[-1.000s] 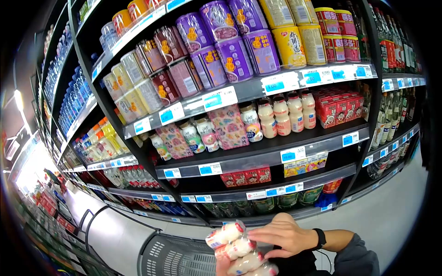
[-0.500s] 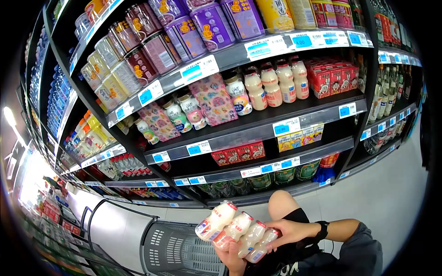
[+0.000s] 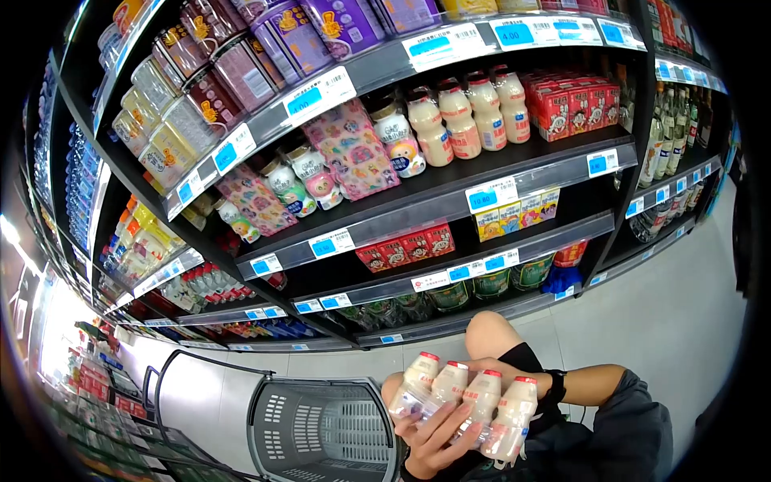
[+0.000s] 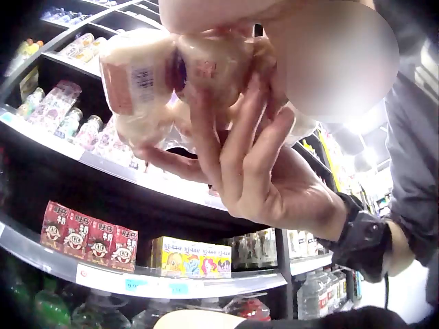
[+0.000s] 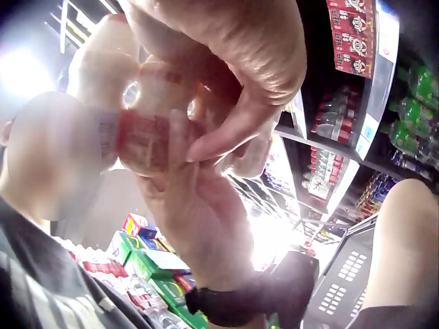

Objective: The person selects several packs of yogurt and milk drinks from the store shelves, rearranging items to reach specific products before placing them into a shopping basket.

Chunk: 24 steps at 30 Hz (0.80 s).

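Observation:
A clear-wrapped pack of several milky drink bottles (image 3: 480,398) with red caps is tilted over the person's lap, caps toward the shelves. My left hand (image 3: 438,440) grips it from the front and below, its fingers spread across the lower bottles. Behind the caps, my right hand (image 3: 507,371) is mostly hidden by the pack. In the left wrist view its curled fingers (image 4: 257,164) lie against the bottles. The right wrist view has the thumb (image 5: 236,127) bent over the pack's side. A printed label and barcode show on one bottle (image 4: 140,82).
A grey shopping basket (image 3: 317,381) with a black handle (image 3: 181,353) stands on the floor at left. Shelves ahead hold similar bottles (image 3: 458,120), red milk cartons (image 3: 574,108), patterned boxes (image 3: 351,149) and cans (image 3: 289,40). A bare knee (image 3: 491,333) juts up behind the pack.
The pack has turned in the hands and shifted right, so its caps now point up toward the shelves. My left hand has come round its front. The view has dipped, with the shelves higher.

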Each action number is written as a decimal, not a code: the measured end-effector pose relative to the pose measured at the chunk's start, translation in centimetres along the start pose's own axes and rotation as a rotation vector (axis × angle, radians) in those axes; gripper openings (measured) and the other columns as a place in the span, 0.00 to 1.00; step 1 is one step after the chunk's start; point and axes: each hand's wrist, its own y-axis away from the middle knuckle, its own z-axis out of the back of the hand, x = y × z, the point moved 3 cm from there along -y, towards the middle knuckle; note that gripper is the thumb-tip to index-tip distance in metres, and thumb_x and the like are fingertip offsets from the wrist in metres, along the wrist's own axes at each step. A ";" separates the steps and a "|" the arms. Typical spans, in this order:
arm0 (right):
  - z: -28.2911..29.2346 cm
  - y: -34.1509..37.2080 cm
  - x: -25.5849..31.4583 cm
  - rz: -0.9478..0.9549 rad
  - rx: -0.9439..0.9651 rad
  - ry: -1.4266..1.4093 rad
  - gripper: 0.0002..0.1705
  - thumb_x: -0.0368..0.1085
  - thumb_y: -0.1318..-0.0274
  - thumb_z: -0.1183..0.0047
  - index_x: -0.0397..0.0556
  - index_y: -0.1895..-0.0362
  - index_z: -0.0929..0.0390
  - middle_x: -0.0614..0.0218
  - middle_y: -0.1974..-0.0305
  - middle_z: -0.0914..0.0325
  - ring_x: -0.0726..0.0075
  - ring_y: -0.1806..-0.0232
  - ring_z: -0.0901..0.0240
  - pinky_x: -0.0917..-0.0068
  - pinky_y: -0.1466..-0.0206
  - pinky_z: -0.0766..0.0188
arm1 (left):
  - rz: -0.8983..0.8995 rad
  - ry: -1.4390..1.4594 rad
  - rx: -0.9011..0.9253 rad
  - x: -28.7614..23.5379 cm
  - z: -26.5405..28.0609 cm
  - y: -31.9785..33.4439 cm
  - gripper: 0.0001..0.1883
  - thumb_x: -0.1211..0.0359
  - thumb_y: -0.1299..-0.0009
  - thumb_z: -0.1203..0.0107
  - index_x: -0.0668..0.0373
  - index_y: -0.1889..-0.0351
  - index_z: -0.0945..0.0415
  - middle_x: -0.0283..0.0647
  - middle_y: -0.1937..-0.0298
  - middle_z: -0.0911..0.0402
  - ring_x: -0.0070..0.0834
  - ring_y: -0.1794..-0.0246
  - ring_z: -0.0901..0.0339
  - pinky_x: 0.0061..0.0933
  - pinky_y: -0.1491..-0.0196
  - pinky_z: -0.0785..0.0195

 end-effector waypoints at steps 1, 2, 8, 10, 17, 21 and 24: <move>0.4 0.2 -0.3 -0.089 -0.042 -0.257 0.24 0.31 0.37 0.58 0.44 0.37 0.41 0.64 0.48 0.29 0.71 0.49 0.28 0.72 0.46 0.29 | 0.000 0.006 0.007 0.1 0.0 0.2 0.08 0.63 0.38 0.46 0.36 0.61 0.23 0.27 0.52 0.20 0.21 0.49 0.27 0.33 0.44 0.56; 0.8 0.5 -0.7 -0.175 -0.084 -0.513 0.23 0.32 0.35 0.60 0.44 0.37 0.42 0.63 0.47 0.29 0.70 0.50 0.27 0.70 0.46 0.29 | -0.001 -0.033 0.009 0.6 -0.1 0.4 0.09 0.62 0.39 0.45 0.35 0.61 0.23 0.27 0.51 0.21 0.22 0.47 0.29 0.35 0.43 0.56; 0.9 0.8 -0.8 -0.208 -0.023 -0.743 0.34 0.48 0.35 0.61 0.45 0.32 0.51 0.58 0.37 0.40 0.61 0.37 0.40 0.65 0.36 0.41 | 0.082 -0.162 -0.072 1.7 -1.4 1.1 0.14 0.63 0.44 0.38 0.29 0.61 0.23 0.29 0.48 0.29 0.31 0.40 0.40 0.44 0.38 0.58; 0.8 0.7 -0.9 -0.157 0.088 -0.817 0.37 0.49 0.36 0.60 0.46 0.30 0.55 0.57 0.36 0.42 0.58 0.35 0.43 0.61 0.34 0.45 | 0.098 -0.207 -0.086 1.6 -1.5 0.8 0.14 0.63 0.44 0.39 0.30 0.61 0.23 0.29 0.47 0.29 0.31 0.39 0.41 0.43 0.38 0.59; 0.8 0.8 0.7 -0.141 0.108 -0.470 0.47 0.29 0.48 0.51 0.50 0.28 0.64 0.57 0.36 0.43 0.64 0.36 0.41 0.67 0.36 0.41 | 0.350 -0.069 -0.218 2.8 -2.2 1.0 0.29 0.67 0.44 0.35 0.62 0.47 0.36 0.58 0.34 0.48 0.48 0.37 0.39 0.46 0.42 0.39; 0.8 0.5 1.0 -0.113 0.074 -0.526 0.48 0.25 0.51 0.50 0.49 0.29 0.63 0.57 0.38 0.41 0.64 0.37 0.39 0.69 0.38 0.39 | 0.527 0.094 -0.280 3.4 -2.2 0.3 0.36 0.71 0.43 0.38 0.64 0.39 0.45 0.56 0.36 0.44 0.46 0.37 0.39 0.44 0.37 0.44; 1.0 0.4 1.3 -0.090 0.019 -0.510 0.48 0.24 0.51 0.50 0.49 0.29 0.62 0.58 0.39 0.40 0.65 0.38 0.38 0.69 0.38 0.39 | 0.922 0.991 -0.361 4.1 -3.0 2.3 0.40 0.75 0.43 0.39 0.63 0.35 0.51 0.53 0.38 0.39 0.42 0.38 0.37 0.43 0.36 0.45</move>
